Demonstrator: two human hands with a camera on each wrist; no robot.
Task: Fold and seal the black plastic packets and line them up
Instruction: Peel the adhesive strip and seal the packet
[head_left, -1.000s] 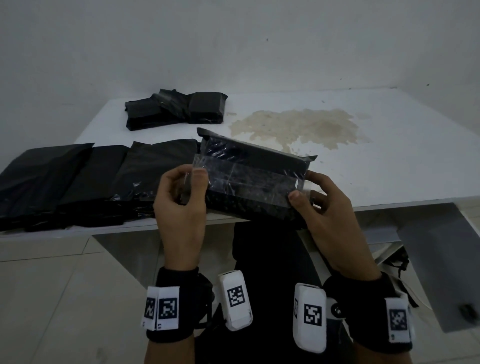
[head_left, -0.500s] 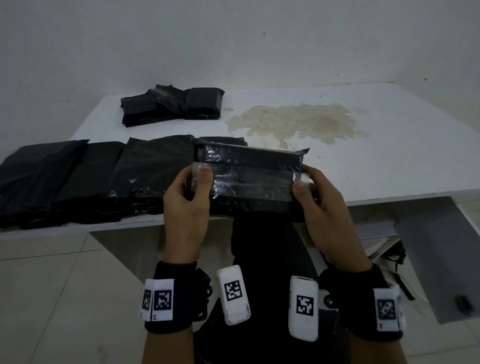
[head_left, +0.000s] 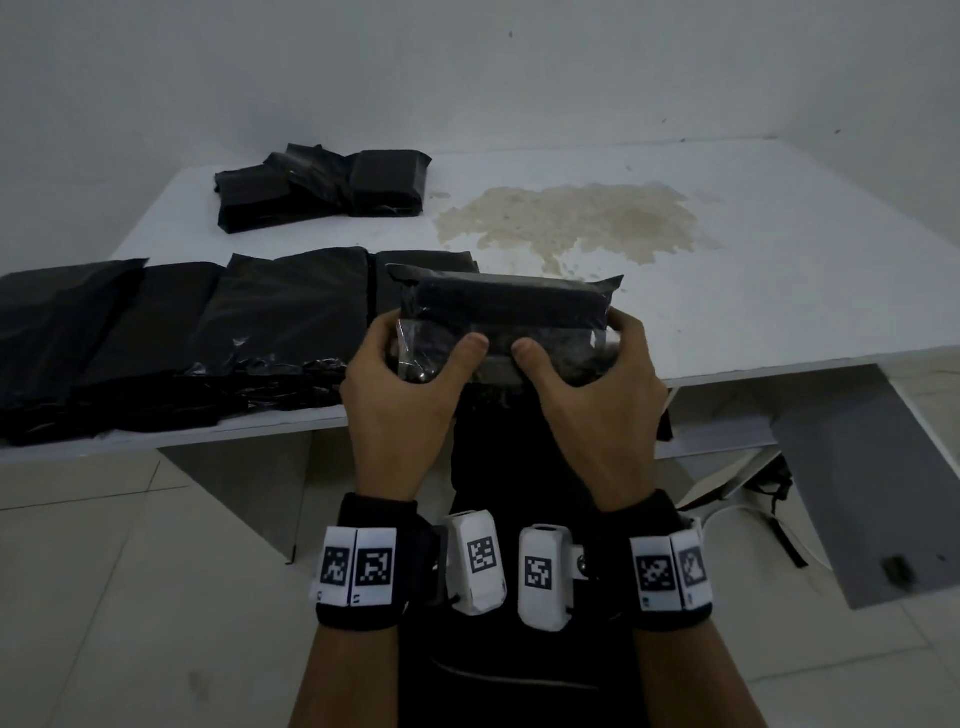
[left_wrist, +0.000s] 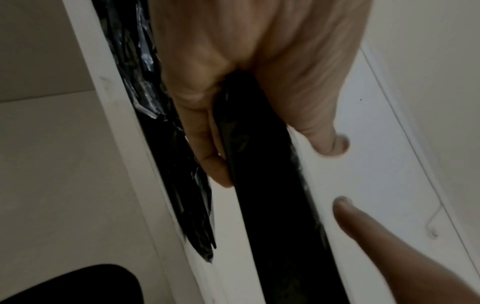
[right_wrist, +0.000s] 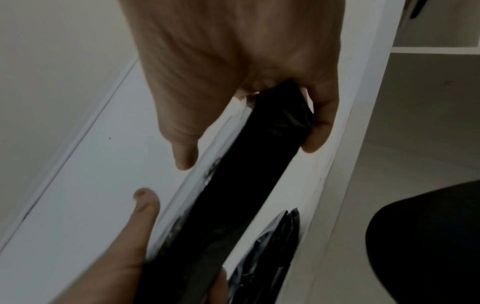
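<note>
both thumbs slid inward; left hand (head_left: 400, 395) and right hand (head_left: 597, 395) clasp packet (head_left: 506, 306) beside flat packets (head_left: 171, 332).

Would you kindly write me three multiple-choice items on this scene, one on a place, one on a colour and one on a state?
1. Where does the small pile of packets lie?
A. At the table's far left
B. On the floor
C. On the stain

2. What colour is the stain on the table?
A. Blue
B. Brownish
C. Green

3. How is the packet in front held?
A. By the left hand alone
B. It lies untouched
C. By both hands, thumbs on its near face

Answers: 1 A, the pile sits near the far left corner. 2 B, the patch looks tan. 3 C, the right hand grips it too.
</note>
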